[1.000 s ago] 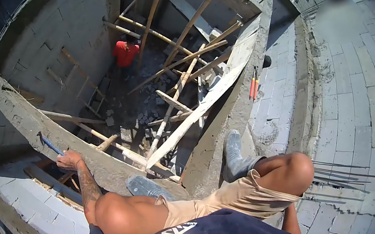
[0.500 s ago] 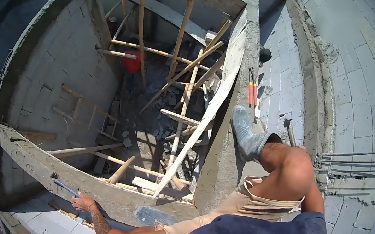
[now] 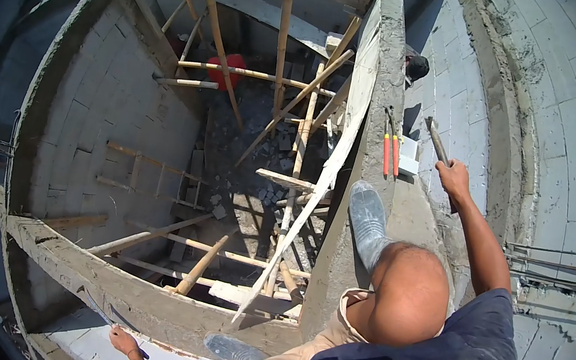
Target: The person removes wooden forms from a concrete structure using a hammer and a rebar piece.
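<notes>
My right hand (image 3: 454,179) is raised at the right, its fingers wrapped round a hammer (image 3: 439,144) with a long handle; the head end points away from me. At the lower left, my left hand (image 3: 124,340) grips a slim bluish metal bar (image 3: 98,306). The bar's far end lies against the side of the concrete beam (image 3: 146,279). On the beam beside my boot (image 3: 367,222) rest long-handled cutters (image 3: 391,151) with red-orange grips, apart from both hands.
A deep pit-like room opens below, crossed by bamboo poles (image 3: 301,145) and a pale plank (image 3: 321,185), with rubble at the bottom. A red thing (image 3: 226,72) shows behind poles. Rebar ends (image 3: 558,265) jut out at right. A dark rounded thing (image 3: 416,67) is beyond the cutters.
My right hand has come up and forward from behind my knee with the hammer. My left hand and the bar sit slightly lower in view. The red thing has shifted.
</notes>
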`<control>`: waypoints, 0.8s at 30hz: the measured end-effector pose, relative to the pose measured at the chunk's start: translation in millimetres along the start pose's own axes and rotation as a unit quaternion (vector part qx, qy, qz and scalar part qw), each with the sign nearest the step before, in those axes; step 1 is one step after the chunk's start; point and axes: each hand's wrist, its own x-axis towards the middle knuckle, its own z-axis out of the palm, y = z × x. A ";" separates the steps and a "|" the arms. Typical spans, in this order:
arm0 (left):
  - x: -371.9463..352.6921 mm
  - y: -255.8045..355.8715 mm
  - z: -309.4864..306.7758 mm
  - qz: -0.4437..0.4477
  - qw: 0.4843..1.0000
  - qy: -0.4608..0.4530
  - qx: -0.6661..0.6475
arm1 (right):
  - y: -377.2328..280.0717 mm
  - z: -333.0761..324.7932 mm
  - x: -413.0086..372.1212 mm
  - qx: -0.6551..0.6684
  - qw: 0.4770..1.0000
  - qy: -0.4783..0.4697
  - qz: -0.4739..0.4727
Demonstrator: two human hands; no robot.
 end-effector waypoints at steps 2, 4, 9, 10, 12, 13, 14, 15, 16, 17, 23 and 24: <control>0.6 37.1 -34.5 -0.028 0.995 -0.075 -0.058 | -7.0 14.8 40.5 0.014 1.000 0.024 -0.013; 1.2 69.2 -57.3 -0.010 0.989 -0.147 -0.032 | -11.7 36.5 87.5 0.014 0.998 0.031 -0.046; -32.5 166.9 -78.6 0.042 0.968 -0.238 -0.072 | -49.3 79.3 191.7 -0.002 0.995 0.069 -0.075; -48.2 207.6 -78.2 0.002 0.955 -0.288 -0.068 | -59.7 82.8 207.2 0.000 0.995 0.063 -0.078; -75.6 256.6 -65.2 -0.013 0.948 -0.309 -0.073 | -77.5 85.9 233.0 -0.015 0.997 0.042 -0.058; -88.4 278.4 -55.7 -0.015 0.936 -0.347 -0.064 | -83.6 89.8 245.4 -0.021 0.998 0.042 -0.052; -102.6 298.1 -45.4 -0.019 0.921 -0.385 -0.055 | -88.5 92.4 255.4 -0.020 0.998 0.036 -0.057; -120.1 315.0 -33.1 -0.005 0.914 -0.400 -0.062 | -94.2 94.7 264.2 -0.006 0.998 0.040 -0.040; -135.8 327.4 -19.8 0.008 0.907 -0.416 -0.068 | -98.1 100.1 272.9 0.007 0.999 0.043 -0.022; -147.8 330.9 -6.2 0.035 0.896 -0.440 -0.049 | -98.7 107.6 282.3 0.009 0.999 0.050 -0.019; -240.5 404.5 35.8 0.112 0.858 -0.488 -0.117 | -97.6 138.3 291.5 0.023 0.997 0.058 -0.045; -252.8 419.7 40.1 0.129 0.854 -0.491 -0.115 | -99.3 138.9 287.4 0.014 0.994 0.083 -0.074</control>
